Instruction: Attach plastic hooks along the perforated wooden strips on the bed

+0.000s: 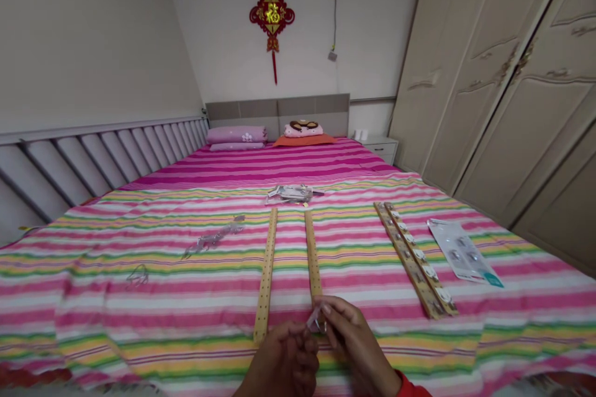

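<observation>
My left hand and my right hand meet at the bottom middle, over the near edge of the bed. Between their fingertips they pinch a small clear packet with something metallic in it. Just beyond the hands lie two long wooden strips with rows of holes, the left strip and the right strip, side by side on the striped sheet. The packet is held right over the near end of the right strip.
Farther right lies another pair of wooden strips fitted with several round silver pieces, and a white packet beside them. A pile of clear packets sits mid-bed; empty wrappers lie at left. Pillows by the headboard; wardrobe at right.
</observation>
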`<state>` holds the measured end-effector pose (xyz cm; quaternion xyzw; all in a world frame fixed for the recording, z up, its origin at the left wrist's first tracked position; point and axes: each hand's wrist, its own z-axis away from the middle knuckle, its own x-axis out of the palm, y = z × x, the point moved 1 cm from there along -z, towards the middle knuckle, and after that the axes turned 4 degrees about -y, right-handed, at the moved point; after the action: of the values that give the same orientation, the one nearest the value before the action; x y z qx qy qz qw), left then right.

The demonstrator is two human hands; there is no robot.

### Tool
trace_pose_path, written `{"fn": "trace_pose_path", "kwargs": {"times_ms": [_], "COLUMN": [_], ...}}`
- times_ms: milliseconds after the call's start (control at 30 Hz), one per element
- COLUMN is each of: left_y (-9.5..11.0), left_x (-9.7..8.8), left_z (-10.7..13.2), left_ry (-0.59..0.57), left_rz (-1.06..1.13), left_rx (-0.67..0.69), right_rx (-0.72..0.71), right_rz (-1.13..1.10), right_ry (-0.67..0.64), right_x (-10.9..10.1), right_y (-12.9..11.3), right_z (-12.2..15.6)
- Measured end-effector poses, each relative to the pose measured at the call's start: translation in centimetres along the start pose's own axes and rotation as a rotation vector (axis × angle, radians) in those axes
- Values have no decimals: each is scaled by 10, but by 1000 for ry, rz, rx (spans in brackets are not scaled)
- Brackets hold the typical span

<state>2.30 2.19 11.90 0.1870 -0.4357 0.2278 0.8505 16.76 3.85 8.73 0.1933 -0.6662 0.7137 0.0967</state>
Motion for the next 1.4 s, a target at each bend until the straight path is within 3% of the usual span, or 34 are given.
{"fn": "trace_pose_path", "kwargs": {"times_ms": [100,400,500,567,667,733,767,867,1033,1200,1400], "left_y": [-1,0,-1,4,25,42,50,68,81,97,138], "left_x": [-2,-8,-16,-20,-16,-7,-1,12,23,29,40], "left_z": [-2,-12,-23,-28,-28,-25,-24,-27,-46,-70,-110], "left_ry": [-27,-145,-61,105,316,326,305,223,133,122,174], "left_rz": [35,69,-79,-262,-617,-854,-955,-1130,-1214,-1262,-1194], "left_rx": [-9,-17,28,192,657,900,954,960,922,913,912], "right_rx": [15,-55,-87,-108,-125,-118,-112,-110,-131,-118,-109], "right_rz": [-49,91,131,184,274,312,327,377,395,392,261], "right_ry": [4,49,24,10,-36,-73,-89,-129,-134,-93,73], "right_x": [0,-6,-9,-12,-19,-24,-25,-28,-29,-36,-44], "right_y": [2,-8,-19,-27,-36,-39,-40,-41,-43,-44,-38], "right_z": [0,-6,-12,-18,-29,-37,-41,-53,-77,-110,-164]}}
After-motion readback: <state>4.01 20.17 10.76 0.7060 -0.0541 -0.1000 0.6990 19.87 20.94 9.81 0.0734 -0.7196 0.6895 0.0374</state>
